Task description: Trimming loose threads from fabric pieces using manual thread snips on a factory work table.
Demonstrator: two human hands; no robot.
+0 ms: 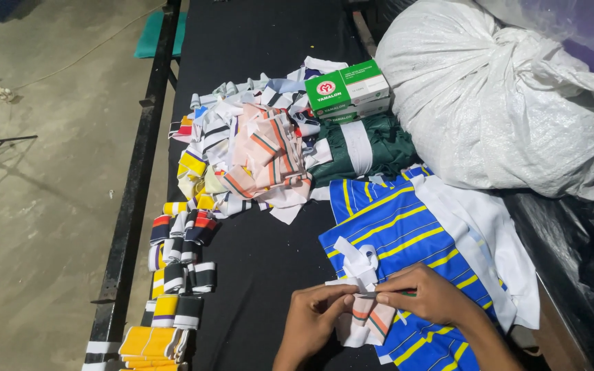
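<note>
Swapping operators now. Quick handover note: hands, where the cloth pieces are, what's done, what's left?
Left hand: grip on the lower edge of a small white strip with orange stripes.
Right hand: pinching the same strip from the top; a slim dark thing shows between the fingers, too small to identify.
The strip lies over the blue cloth with yellow stripes.
Done: folded bundles lined up along the table's left edge.
Left: loose heap of striped pieces beside the green box.
</note>
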